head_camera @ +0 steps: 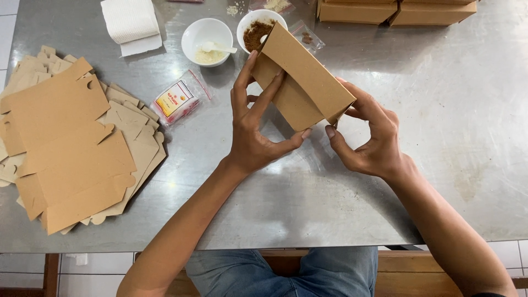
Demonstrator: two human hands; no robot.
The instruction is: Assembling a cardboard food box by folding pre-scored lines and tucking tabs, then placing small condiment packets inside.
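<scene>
Left hand [250, 129] fingers spread and pinching one end of the brown cardboard box [302, 82], right hand [368, 140] thumb and fingers clamping the other end, box held tilted above the steel table [308, 187], near two white bowls [208, 39].

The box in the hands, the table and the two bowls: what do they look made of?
Box: brown cardboard, matte, by its creased flaps; the left hand and right hand both hold it. Table: likely stainless steel, grey with dull reflections and scuffs. Bowls: white and glossy, ceramic or plastic; the look leaves it open.
</scene>
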